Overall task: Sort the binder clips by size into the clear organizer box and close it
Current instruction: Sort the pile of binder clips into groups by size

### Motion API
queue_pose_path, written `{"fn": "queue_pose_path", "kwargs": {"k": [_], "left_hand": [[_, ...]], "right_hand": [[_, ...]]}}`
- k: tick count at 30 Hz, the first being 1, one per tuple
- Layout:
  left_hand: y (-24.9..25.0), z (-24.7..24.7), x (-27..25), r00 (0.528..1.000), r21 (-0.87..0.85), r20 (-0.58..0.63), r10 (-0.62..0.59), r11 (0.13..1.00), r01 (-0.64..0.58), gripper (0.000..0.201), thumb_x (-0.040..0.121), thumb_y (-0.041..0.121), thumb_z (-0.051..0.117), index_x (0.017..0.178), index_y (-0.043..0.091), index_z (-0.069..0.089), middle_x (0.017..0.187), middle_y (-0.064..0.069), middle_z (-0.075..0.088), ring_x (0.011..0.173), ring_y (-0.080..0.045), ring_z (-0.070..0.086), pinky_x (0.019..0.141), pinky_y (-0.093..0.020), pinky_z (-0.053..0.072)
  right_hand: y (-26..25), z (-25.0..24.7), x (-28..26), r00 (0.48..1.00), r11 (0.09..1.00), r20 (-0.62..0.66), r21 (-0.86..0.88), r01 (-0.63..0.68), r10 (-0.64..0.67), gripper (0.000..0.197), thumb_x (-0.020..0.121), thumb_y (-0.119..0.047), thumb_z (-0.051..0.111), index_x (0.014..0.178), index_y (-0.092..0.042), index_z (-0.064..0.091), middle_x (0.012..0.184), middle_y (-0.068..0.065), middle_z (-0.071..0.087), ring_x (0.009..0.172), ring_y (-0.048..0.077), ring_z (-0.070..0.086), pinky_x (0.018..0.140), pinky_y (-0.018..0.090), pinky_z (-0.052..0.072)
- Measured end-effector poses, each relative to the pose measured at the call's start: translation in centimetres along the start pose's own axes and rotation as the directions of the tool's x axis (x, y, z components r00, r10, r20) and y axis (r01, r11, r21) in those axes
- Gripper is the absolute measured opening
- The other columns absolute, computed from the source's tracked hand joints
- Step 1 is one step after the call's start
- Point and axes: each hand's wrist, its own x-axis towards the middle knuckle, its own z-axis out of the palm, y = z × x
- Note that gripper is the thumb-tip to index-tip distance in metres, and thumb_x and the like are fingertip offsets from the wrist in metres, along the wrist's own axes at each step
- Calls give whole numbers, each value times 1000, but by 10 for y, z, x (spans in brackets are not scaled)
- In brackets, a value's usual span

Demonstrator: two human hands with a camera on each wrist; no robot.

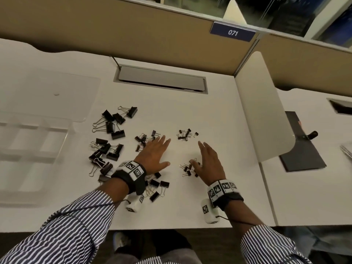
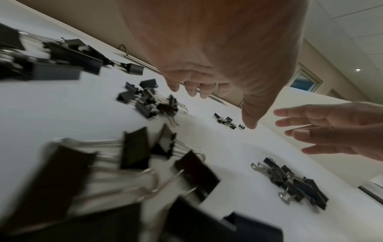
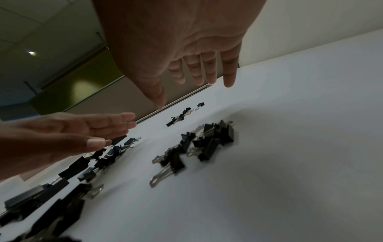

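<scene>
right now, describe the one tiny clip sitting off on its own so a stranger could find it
Start at the grey cable hatch set into the white desk and come towards the person to the far cluster of tiniest clips, ahead of the right hand. The lone tiny clip lies just right of that cluster. Unlike its neighbours, it touches no other clip.
</scene>
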Motion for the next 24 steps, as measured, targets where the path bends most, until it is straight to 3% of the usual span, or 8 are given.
{"fn": "queue_pose_path", "kwargs": {"k": [4, 8, 12, 16, 20, 22, 24], "left_hand": [[13, 0, 26, 999, 26, -8, -40, 999, 40, 84, 96, 48, 49, 156, 20, -3, 164, -4, -6, 151, -21, -5, 123, -42, 2], [24, -3, 49, 997, 44, -23, -79, 996, 80, 81, 97, 46, 49, 156, 19, 1, 164, -4, -1, 151, -22, 0, 122, -43, 6], [32, -2, 66, 990, 31, -46, -134, 990, 136, 80, 95, 42, 54, 157, 20, 7, 164, -4, 5, 150, -22, 7, 122, -43, 12], [37, 7, 71, 981, -29, -118, -154, 988, 152, 77, 90, 38, 65, 154, 23, 25, 162, -5, 16, 149, -24, 17, 120, -41, 17], [29, 14, 61, 974, -52, -178, -143, 989, 136, 77, 84, 35, 72, 151, 24, 34, 161, -5, 22, 148, -26, 19, 120, -45, 17], [27, 12, 52, 969, -78, -216, -116, 992, 101, 75, 81, 36, 75, 147, 23, 41, 155, -6, 35, 143, -27, 30, 117, -46, 24], [32, 12, 42, 968, -62, -249, -38, 998, 23, 70, 77, 40, 78, 139, 23, 50, 140, -3, 53, 128, -25, 47, 107, -46, 37]], "right_hand": [[16, -7, 21, 999, 999, 12, 16, 29, -29, 72, 95, -40, 55, 155, -23, 18, 160, 2, 23, 146, 20, 21, 113, 38, 33], [32, -13, 48, 999, 998, 21, 56, 36, -38, 67, 95, -35, 56, 153, -23, 24, 154, 0, 33, 138, 21, 34, 104, 41, 43], [44, -19, 74, 993, 995, 72, 44, 93, -96, 55, 94, -34, 57, 145, -23, 41, 141, 1, 47, 127, 22, 47, 97, 40, 47], [50, -22, 75, 974, 983, 141, 60, 171, -178, 37, 92, -34, 60, 128, -26, 57, 123, -2, 58, 109, 21, 59, 86, 35, 50], [50, -23, 51, 917, 960, 294, 5, 280, -269, 45, 90, -47, 59, 132, -32, 51, 126, -8, 52, 116, 16, 52, 82, 33, 50], [49, -24, 38, 899, 955, 346, -25, 295, -268, 53, 85, -53, 62, 132, -32, 49, 125, -9, 49, 115, 16, 50, 77, 32, 48], [51, -22, 26, 892, 957, 378, -45, 286, -249, 61, 79, -56, 68, 130, -32, 47, 123, -8, 47, 113, 16, 49, 73, 31, 46]]}}
